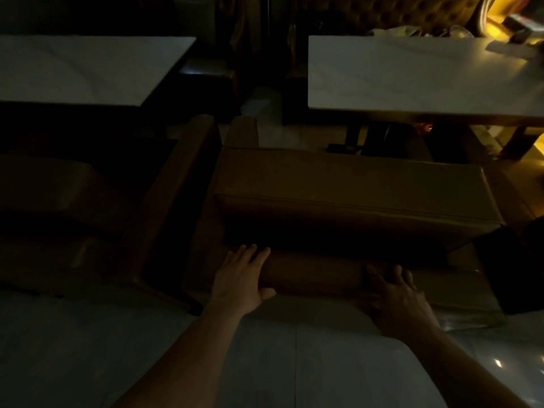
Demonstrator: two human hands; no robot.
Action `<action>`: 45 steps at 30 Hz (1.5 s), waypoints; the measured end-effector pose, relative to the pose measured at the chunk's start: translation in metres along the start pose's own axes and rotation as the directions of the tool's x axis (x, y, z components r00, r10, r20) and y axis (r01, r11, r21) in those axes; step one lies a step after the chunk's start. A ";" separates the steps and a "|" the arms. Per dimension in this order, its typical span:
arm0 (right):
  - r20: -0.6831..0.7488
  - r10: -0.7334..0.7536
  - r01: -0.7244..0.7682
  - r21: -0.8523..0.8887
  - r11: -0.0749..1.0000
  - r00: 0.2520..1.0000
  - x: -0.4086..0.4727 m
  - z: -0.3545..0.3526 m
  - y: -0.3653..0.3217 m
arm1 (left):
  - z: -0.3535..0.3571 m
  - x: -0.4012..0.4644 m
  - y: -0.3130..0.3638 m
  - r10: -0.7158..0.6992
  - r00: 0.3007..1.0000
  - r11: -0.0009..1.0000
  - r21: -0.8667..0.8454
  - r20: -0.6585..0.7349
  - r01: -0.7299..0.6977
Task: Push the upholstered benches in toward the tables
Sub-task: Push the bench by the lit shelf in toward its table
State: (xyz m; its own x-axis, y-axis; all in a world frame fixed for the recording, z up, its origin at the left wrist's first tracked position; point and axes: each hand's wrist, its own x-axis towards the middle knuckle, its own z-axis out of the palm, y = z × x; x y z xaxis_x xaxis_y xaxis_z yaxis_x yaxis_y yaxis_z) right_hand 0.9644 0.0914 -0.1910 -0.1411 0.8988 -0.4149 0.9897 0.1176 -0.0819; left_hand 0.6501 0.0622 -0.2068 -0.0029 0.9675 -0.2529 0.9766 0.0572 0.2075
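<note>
A brown upholstered bench (347,184) stands in front of me in dim light, its seat facing the white-topped table (412,81) at the right. Both of my hands lie on the top of its backrest (318,275). My left hand (240,275) rests there with straight fingers and the thumb along the near side. My right hand (397,295) lies flat on the same edge, fingers spread. A second brown bench (97,207) sits at the left, before another white table (82,69).
A narrow aisle of pale floor (259,104) runs between the two tables. A dark object (515,266) stands close to the bench's right end. Tufted seating (397,13) and clutter lie behind the right table. Pale floor tiles (88,348) spread under me.
</note>
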 end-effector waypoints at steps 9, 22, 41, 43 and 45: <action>-0.098 0.078 -0.054 0.227 0.972 0.992 -0.069 -0.061 -0.003 | -0.071 -0.051 0.037 0.060 0.998 0.997 -0.039 -0.028 -0.061; -0.198 0.158 -0.105 0.255 0.961 0.967 -0.198 -0.130 0.083 | -0.155 -0.103 0.184 0.197 0.980 0.974 -0.118 0.005 -0.195; -0.196 0.430 -0.339 0.372 0.864 0.881 -0.267 -0.128 0.501 | -0.062 -0.070 0.594 0.372 0.927 0.918 -0.167 0.051 -0.359; -0.192 0.428 -0.343 0.357 0.869 0.883 -0.255 -0.129 0.535 | -0.050 -0.049 0.630 0.395 0.917 0.908 -0.174 0.051 -0.381; -0.178 0.422 -0.340 0.360 0.869 0.889 -0.240 -0.131 0.570 | -0.037 -0.026 0.665 0.416 0.908 0.898 -0.181 0.047 -0.402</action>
State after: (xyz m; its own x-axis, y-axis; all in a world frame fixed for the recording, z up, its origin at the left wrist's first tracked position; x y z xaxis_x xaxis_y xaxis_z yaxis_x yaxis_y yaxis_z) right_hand 1.5653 -0.0023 -0.0194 0.2961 0.9240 -0.2418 0.8991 -0.3551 -0.2560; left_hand 1.2916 0.0844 -0.0268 0.4135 0.8910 -0.1875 0.8387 -0.2926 0.4592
